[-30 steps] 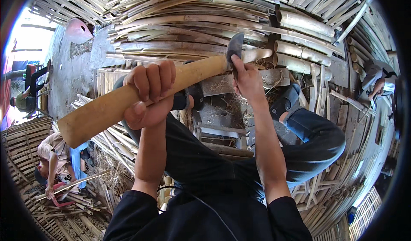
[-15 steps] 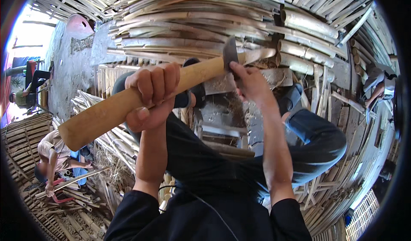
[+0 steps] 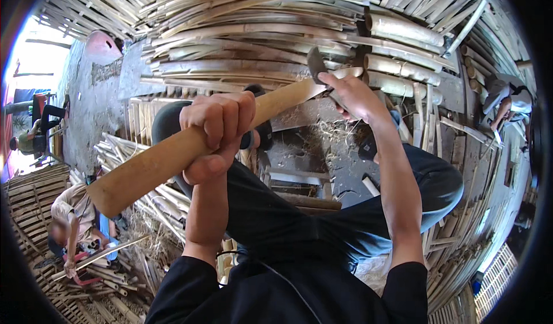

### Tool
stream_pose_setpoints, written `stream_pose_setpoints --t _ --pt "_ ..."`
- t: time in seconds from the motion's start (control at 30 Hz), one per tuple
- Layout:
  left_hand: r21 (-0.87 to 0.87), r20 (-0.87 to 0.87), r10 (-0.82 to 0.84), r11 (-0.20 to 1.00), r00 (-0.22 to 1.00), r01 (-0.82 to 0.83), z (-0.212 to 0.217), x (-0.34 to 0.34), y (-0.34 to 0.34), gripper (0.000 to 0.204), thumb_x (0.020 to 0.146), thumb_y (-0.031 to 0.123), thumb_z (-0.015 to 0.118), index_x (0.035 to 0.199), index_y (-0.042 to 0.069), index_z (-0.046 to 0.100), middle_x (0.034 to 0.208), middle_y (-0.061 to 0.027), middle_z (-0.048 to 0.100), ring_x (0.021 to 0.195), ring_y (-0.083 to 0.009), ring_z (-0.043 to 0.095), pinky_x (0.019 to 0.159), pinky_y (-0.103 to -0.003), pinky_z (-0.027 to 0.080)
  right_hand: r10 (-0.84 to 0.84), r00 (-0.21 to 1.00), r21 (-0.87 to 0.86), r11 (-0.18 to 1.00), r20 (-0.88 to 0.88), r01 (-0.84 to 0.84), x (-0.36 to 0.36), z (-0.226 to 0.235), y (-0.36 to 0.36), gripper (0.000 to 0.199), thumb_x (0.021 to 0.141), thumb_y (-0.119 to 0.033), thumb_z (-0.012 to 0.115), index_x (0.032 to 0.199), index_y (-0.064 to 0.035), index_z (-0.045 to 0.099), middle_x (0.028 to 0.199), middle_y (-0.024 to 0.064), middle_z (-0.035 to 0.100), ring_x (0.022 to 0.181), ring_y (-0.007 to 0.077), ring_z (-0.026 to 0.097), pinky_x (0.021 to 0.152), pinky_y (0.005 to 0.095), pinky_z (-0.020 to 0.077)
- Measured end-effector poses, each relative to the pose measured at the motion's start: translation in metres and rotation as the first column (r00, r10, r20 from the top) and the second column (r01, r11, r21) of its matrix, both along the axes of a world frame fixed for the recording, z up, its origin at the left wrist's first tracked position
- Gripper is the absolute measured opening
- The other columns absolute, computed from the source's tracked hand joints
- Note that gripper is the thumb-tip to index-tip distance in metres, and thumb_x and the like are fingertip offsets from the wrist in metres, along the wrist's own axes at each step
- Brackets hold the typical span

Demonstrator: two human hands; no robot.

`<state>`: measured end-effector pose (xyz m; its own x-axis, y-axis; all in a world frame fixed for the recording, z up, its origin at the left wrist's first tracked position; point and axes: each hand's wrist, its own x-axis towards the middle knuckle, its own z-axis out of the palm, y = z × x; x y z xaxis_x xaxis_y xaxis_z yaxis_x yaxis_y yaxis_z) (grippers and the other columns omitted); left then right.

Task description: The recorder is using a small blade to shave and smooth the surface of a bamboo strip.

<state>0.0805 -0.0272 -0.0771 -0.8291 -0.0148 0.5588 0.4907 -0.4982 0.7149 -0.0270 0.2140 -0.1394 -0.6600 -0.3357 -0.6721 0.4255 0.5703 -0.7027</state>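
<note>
My left hand point(image 3: 218, 133) is wrapped round the middle of a thick, pale wooden pole point(image 3: 147, 168). The pole slants from the lower left to the upper right, its thick blunt end nearest me, and narrows at the far end. A dark-bladed knife point(image 3: 315, 66) lies across the pole close to its far, lighter-coloured end. My right hand point(image 3: 356, 96) is closed round the knife's handle, which the fingers mostly hide. I cannot tell how deep the blade bites.
Pale shavings point(image 3: 331, 137) litter the ground between my legs. Split bamboo strips point(image 3: 242, 33) are stacked ahead, with thick bamboo poles point(image 3: 403, 65) at the right. Another person bends over a red-framed saw point(image 3: 80, 278) at the lower left; a second person point(image 3: 507, 102) works at the far right.
My left hand and the pole have shifted slightly right and nearer me. The right hand has moved right along the pole with the knife, now closer to its far end.
</note>
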Motion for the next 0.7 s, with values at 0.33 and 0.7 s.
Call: stream_pose_setpoints --t 0.33,0.7 --pt "0.058 0.012 0.048 0.997 0.999 -0.049 0.001 -0.008 -0.016 0.026 0.069 0.027 0.065 0.07 0.016 0.041 0.06 0.0038 0.039 0.057 -0.0118 0.034 0.062 -0.028 0.029 -0.462 0.887 -0.542 0.744 0.003 0.389 0.01 0.027 0.053 0.059 0.094 -0.063 0.049 0.07 -0.0104 0.057 0.052 0.001 0.053 0.038 0.0098 0.05 0.036 0.0252 0.0411" --pt "0.009 0.02 -0.001 1.0 1.0 0.001 0.001 -0.009 -0.015 0.029 0.067 0.03 0.065 0.066 0.019 0.038 0.057 0.0058 0.036 0.054 -0.0097 0.031 0.06 -0.027 0.03 -0.411 0.895 -0.247 0.861 0.175 0.444 0.038 -0.039 0.021 0.052 0.095 -0.053 0.055 0.076 -0.0051 0.061 0.057 0.0036 0.055 0.04 0.0159 0.053 0.04 0.0289 0.0401"
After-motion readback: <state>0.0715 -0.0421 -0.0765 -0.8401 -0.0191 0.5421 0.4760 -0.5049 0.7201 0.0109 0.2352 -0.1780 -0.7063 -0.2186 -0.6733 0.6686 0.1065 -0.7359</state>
